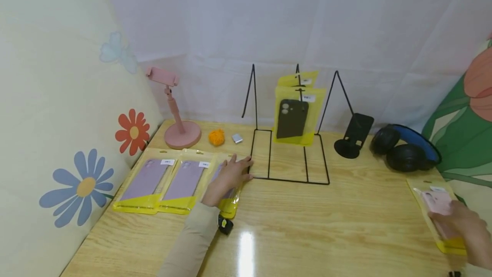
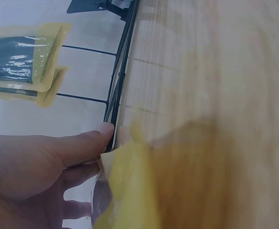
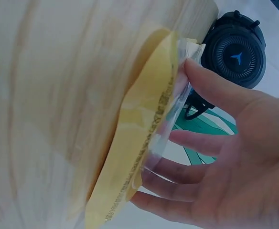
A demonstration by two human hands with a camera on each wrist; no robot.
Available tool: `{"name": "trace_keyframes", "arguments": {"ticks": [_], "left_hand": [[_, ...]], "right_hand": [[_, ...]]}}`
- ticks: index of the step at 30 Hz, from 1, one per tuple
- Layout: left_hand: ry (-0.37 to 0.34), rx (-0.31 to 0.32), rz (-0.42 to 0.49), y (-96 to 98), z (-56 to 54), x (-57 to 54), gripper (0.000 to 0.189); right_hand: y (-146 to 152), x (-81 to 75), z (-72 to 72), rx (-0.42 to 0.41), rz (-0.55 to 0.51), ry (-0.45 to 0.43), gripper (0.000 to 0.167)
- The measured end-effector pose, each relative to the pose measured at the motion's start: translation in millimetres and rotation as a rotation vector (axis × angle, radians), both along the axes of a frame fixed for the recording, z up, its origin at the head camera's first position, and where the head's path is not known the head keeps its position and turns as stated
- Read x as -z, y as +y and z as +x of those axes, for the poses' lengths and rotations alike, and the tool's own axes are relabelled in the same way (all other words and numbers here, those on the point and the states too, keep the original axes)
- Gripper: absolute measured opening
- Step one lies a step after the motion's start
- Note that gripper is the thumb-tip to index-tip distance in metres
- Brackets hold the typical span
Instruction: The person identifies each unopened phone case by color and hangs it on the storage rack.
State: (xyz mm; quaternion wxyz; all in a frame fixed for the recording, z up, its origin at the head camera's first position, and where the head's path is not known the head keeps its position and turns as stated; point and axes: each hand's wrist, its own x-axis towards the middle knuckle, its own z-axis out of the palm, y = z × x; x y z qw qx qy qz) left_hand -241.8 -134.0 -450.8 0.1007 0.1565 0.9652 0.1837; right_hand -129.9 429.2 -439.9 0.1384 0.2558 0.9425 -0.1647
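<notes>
My left hand (image 1: 229, 174) lies over the rightmost of three packaged purple phone cases (image 1: 229, 208), covering much of it. In the left wrist view its thumb touches the wire of a black display rack (image 2: 114, 107) at the front left corner. Two yellow-edged packs hang from the rack's middle hook; the front one holds a black phone case (image 1: 292, 119). At the far right my right hand (image 1: 465, 225) rests on a packaged pink phone case (image 1: 436, 200). Its fingers lie spread along the clear face of that yellow pack (image 3: 134, 138).
Left of the rack stand a pink phone stand (image 1: 182, 134), an orange yarn ball (image 1: 216, 137) and a small silver block (image 1: 237, 138). A black phone stand (image 1: 357, 129) and black headphones (image 1: 407, 157) stand at the right. Two more purple-case packs (image 1: 182, 183) lie at the left.
</notes>
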Motion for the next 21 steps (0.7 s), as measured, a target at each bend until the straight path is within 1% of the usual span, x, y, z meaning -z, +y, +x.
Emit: {"name": "trace_keyframes", "arguments": {"ticks": [3,5,10,15,20,21], "left_hand": [[0.002,-0.001,0.0,-0.4,-0.9,0.5,0.053],[0.003,0.0,0.001,-0.4,-1.3,0.6,0.053],[-0.001,0.0,0.001,0.2,-0.8,-0.6,0.053],[0.0,-0.002,-0.004,-0.2,-0.8,-0.5,0.053],[0.002,-0.004,0.003,-0.1,-0.4,-0.5,0.053],[0.002,-0.004,0.004,-0.1,-0.1,-0.7,0.053]], "right_hand": [[5.1,7.2,-1.6,-0.001,-0.007,0.031,0.083],[4.3,8.4,-1.5,0.013,-0.016,0.045,0.083],[-4.6,4.2,0.3,0.052,-0.036,0.066,0.087],[-10.7,0.7,-0.7,0.029,-0.004,0.068,0.094],[-17.9,-2.4,-3.2,0.057,0.0,0.051,0.099],[-17.7,-2.1,-3.2,0.048,0.004,0.063,0.1]]}}
